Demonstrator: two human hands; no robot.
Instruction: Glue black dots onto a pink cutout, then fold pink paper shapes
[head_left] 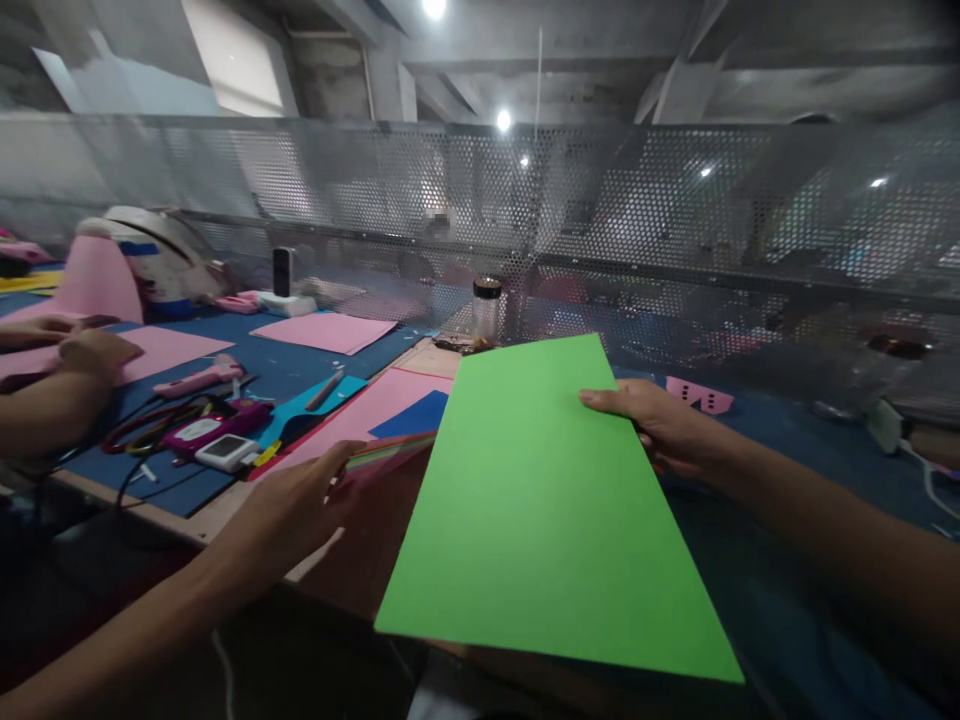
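Observation:
My right hand (671,428) grips a bright green sheet (551,510) by its right edge, the thumb lying on top and the other fingers beneath. The sheet is held up in front of me, tilted, over the table's front edge. To its left, my left hand (304,505) is closed on a thin stack of coloured sheets (391,458), whose layered edges show; the green sheet hides its right end. Behind that stack lie a pink sheet (397,388) and a dark blue piece (416,414).
A purple device (214,428), a white device with a small screen (226,452) and a pink hand tool (196,378) lie left with cables. A lidded jar (486,310) stands before the perforated metal screen (600,200). At far left, a co-worker's hands (94,350) handle pink sheets.

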